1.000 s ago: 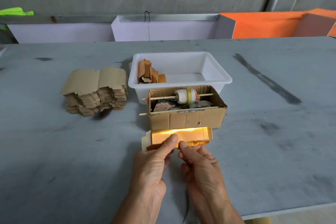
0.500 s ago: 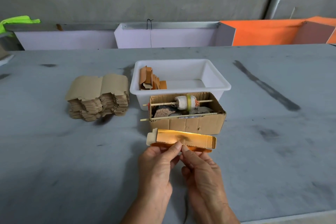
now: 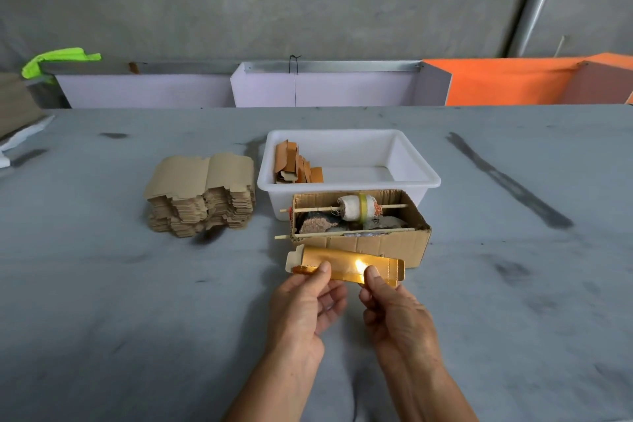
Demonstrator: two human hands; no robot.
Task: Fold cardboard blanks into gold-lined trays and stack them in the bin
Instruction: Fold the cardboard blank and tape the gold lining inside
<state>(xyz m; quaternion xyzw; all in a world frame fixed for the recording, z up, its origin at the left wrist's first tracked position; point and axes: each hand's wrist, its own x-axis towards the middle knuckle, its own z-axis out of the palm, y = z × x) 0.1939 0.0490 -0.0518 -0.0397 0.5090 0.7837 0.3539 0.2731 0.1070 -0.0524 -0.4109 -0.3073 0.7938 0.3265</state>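
Left hand [image 3: 303, 305] and right hand [image 3: 394, 312] pinching gold-lined blank [image 3: 342, 265] along near edge; 2 thumb-tip grips risking slip, crooked crease.

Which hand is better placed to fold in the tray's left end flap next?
Left, probably: the left hand pinches the gold-lined tray beside that flap; the right hand grips nearer the other end.

A single wide-angle view was taken from the person's head, aimed forward and down across a grey table [image 3: 102, 284] toward a concrete wall [image 3: 274, 3]. The two hands [image 3: 301, 312] were seen close, low in the middle. A white bin [image 3: 416, 161] lay farther off, near the centre. No second view was given.
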